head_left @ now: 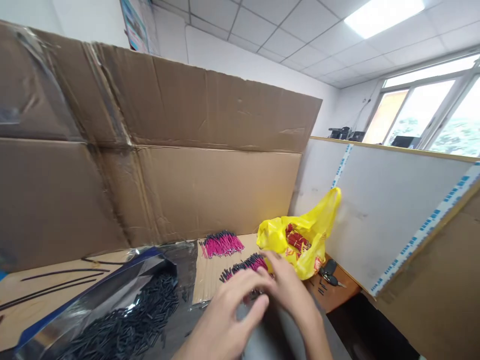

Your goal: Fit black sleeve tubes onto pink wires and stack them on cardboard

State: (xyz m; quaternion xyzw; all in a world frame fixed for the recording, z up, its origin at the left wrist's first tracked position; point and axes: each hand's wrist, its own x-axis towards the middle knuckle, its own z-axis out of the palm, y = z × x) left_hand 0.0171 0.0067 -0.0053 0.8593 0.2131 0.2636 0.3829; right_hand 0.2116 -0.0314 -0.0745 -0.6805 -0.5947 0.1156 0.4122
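My left hand (234, 305) is in front of me with its fingers curved over and its thumb held apart; a gap shows between thumb and fingers. Coming in from the right, my right hand (290, 285) reaches in beside it, fingers loosely bent and apart, partly hidden behind the left. Both are over the near pile of pink wires with black ends (240, 267), and I see nothing held. Behind it lies another row of pink wires with black ends (223, 245), on a cardboard sheet (204, 280).
A yellow plastic bag (317, 220) holding red wire bundles (296, 239) stands at the right, near some keys (330, 275). At the left, an open bag holds many short black tubes (127, 320). Long black tubes (56, 290) lie farther left. Tall cardboard (221, 185) stands behind.
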